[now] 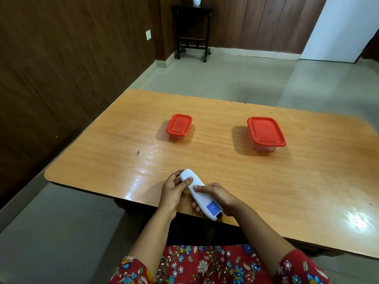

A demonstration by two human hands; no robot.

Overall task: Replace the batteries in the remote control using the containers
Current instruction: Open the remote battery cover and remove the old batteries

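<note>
You hold the remote control (199, 194) back side up in both hands, just over the near edge of the table (287, 181), with its blue label (213, 209) at the end nearest you. Your left hand (173, 191) is curled around the far end, thumb laid flat on the white back. Your right hand (217, 198) wraps the near half from the side, thumb pressing across the middle of the body and the other fingers tucked underneath. Both hands are closed on the remote; neither has anything else in it.

The step in hand looks like getting the battery cover off. No seam or catch is clear from here, so feel for it with your left thumb rather than pushing blindly. Keep the right hand as the clamp and let the left thumb do the sliding, pressing down and along the length of the body. Keep the remote low over the table so that a cover or battery that springs loose lands on the wood and not on the floor.

Both forearms come in from below, wrists nearly level, elbows close to your body, which gives you good leverage.

Beyond your hands, well apart from them, stand the two containers with red lids shut: the smaller container (178, 127) ahead of your left hand, the larger container (265, 132) farther off past your right. I cannot tell which holds the fresh batteries.
</note>
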